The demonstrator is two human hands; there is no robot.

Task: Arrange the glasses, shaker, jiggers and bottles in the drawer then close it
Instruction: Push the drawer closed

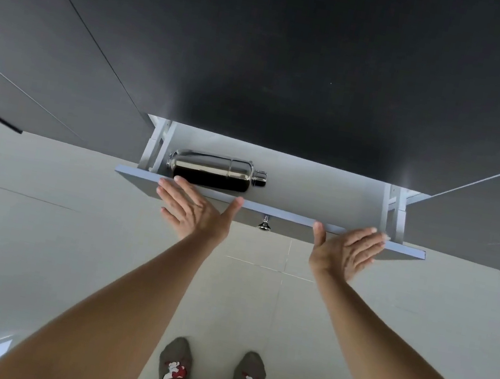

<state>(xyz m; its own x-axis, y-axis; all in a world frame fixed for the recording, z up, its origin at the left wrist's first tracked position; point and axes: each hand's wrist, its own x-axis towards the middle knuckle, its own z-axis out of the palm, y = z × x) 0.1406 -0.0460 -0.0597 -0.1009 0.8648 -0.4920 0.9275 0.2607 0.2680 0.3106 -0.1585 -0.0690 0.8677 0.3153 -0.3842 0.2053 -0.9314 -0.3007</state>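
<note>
The white drawer with its flat grey front panel [296,222] is sitting only partly open under the dark cabinet face, and the polished steel cocktail shaker [215,171] is lying on its side in the left half, cap pointing to three o'clock. Glasses, jiggers and bottles aren't showing in the open strip. That shaker looks smooth and round, so it's likely to roll on a hard shove. The left hand [194,211] is pressing flat, fingers spread, at nine o'clock from the small chrome knob [265,223]; the right hand [346,251] is doing the same at three o'clock, fingers closer together. Neither is holding anything. Open palms on the stiff panel look the surest contact. The pale tiled floor [63,256] is giving free room behind, rails flanking both sides.
</note>
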